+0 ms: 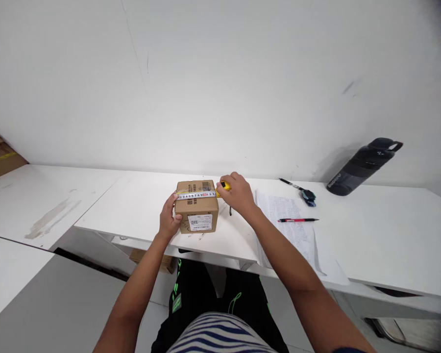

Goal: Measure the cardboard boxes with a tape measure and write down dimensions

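Observation:
A small brown cardboard box [183, 208] sits on the white table, with a printed label [200, 222] on its near side. Across its top lies the extended white blade [194, 195] of a tape measure, running left to right with its numbers facing up. My left hand [169, 218] grips the box's left side, thumb on the near face and fingertips by the blade's end. At the box's right edge, my right hand [238, 192] is closed around the yellow tape measure case [225, 186], part of which the fingers hide.
Handwritten sheets [292, 206] lie right of the box, with a red pen [298, 220] on them. Behind are a black pen [290, 184] and a small dark object [307, 197]. A black bottle [360, 169] stands farther right. The white wall [220, 88] rises behind the table [132, 206].

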Available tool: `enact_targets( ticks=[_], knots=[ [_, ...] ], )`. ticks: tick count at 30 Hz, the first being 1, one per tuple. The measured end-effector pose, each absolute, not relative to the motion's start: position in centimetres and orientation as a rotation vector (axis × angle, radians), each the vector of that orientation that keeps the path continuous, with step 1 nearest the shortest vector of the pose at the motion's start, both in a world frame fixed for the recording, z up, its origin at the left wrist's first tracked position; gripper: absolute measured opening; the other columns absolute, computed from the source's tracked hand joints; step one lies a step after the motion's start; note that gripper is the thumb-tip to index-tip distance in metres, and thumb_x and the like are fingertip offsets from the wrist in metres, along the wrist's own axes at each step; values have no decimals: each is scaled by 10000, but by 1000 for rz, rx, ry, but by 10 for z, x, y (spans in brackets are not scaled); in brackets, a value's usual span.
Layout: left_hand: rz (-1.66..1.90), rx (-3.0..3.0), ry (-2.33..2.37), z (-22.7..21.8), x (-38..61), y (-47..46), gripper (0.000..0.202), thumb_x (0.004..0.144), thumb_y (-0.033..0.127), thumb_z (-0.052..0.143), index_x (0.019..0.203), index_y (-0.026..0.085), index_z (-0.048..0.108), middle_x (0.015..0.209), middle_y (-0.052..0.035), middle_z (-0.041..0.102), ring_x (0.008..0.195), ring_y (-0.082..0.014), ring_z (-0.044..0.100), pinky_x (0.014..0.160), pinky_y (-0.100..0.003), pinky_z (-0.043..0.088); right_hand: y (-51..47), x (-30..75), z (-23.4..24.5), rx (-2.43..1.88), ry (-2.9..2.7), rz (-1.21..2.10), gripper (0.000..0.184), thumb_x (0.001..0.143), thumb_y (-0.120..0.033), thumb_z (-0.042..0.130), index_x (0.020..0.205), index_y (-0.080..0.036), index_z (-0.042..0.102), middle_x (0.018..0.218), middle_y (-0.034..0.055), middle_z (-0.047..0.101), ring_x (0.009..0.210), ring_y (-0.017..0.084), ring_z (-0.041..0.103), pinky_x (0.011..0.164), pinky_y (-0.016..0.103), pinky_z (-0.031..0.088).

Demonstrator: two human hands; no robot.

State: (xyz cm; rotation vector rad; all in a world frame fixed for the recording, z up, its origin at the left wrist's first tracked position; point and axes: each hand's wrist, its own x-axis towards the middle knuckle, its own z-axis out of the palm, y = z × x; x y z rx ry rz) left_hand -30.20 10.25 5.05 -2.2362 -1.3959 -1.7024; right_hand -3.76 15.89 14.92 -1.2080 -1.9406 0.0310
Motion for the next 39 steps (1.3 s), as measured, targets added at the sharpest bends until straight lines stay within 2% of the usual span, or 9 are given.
enact_targets(
  ticks=[4, 8, 12, 15, 18, 20, 24, 31, 39],
  knots=[
    [-1681, -2226, -1396, 50, -302, 104, 747, 875, 729, 319, 1410, 218, 423, 1436, -166, 479, 1338, -311, 460, 1085, -501, 393, 154, -34, 149, -1201, -1913, 53, 273, 910, -408, 473, 916, -203, 653, 856, 65, 550, 802, 205, 530, 626, 291, 385],
    [-1695, -2218, -1416, 48, -302, 105, 769, 865, 748, 301, 1404, 215, 430, 1440, -167, 475, 1335, -314, 463, 1081, -500, 398, 145, -30, 157, -1204, -1914, 208, 282, 938, -333, 383, 925, -224, 643, 872, 59, 557, 823, 202, 546, 647, 295, 403],
    [-1696, -2214, -1408, 48, -301, 105, 758, 869, 737, 319, 1410, 218, 425, 1433, -169, 482, 1329, -309, 470, 1081, -497, 398, 146, -27, 166, -1197, -1898, 387, 219, 888, -346, 455, 895, -230, 640, 902, 53, 573, 855, 207, 557, 716, 319, 427],
    [-1698, -2209, -1399, 48, -301, 104, 750, 874, 729, 321, 1412, 217, 423, 1426, -169, 488, 1325, -309, 472, 1079, -497, 400, 155, -22, 164, -1172, -1845, 680, 210, 844, -412, 523, 856, -226, 621, 939, 41, 610, 861, 201, 572, 741, 326, 442],
    [-1710, -2199, -1384, 49, -299, 105, 745, 876, 728, 315, 1409, 219, 424, 1426, -168, 484, 1328, -310, 467, 1084, -502, 392, 165, -17, 154, -1164, -1634, 1104, 276, 783, -481, 587, 809, -208, 564, 901, 30, 641, 770, 175, 583, 663, 296, 452],
    [-1721, -2203, -1357, 51, -299, 106, 735, 879, 723, 317, 1407, 223, 424, 1429, -165, 478, 1334, -311, 459, 1089, -508, 385, 167, -14, 147, -1144, -1526, 1238, 318, 754, -509, 619, 797, -202, 547, 888, 28, 649, 741, 161, 585, 637, 280, 452],
    [-1728, -2209, -1343, 50, -299, 107, 727, 881, 720, 317, 1407, 228, 421, 1434, -165, 468, 1335, -310, 456, 1090, -515, 382, 166, -11, 146, -1120, -1614, 1185, 335, 750, -531, 641, 839, -213, 582, 956, 26, 663, 812, 170, 602, 663, 276, 462],
    [-1798, -2206, -1302, 46, -301, 111, 729, 873, 726, 330, 1409, 240, 422, 1436, -165, 463, 1334, -319, 451, 1081, -526, 384, 165, -16, 140, -1169, -1660, 1149, 321, 806, -529, 533, 840, -221, 618, 883, 14, 651, 799, 176, 598, 669, 286, 463],
    [-1803, -2177, -1323, 44, -304, 110, 746, 867, 740, 317, 1403, 234, 431, 1426, -167, 474, 1333, -317, 457, 1084, -516, 387, 159, -11, 146, -1110, -1885, 940, 430, 720, -571, 673, 989, -238, 632, 988, 32, 662, 832, 190, 598, 689, 301, 465]
  ],
)
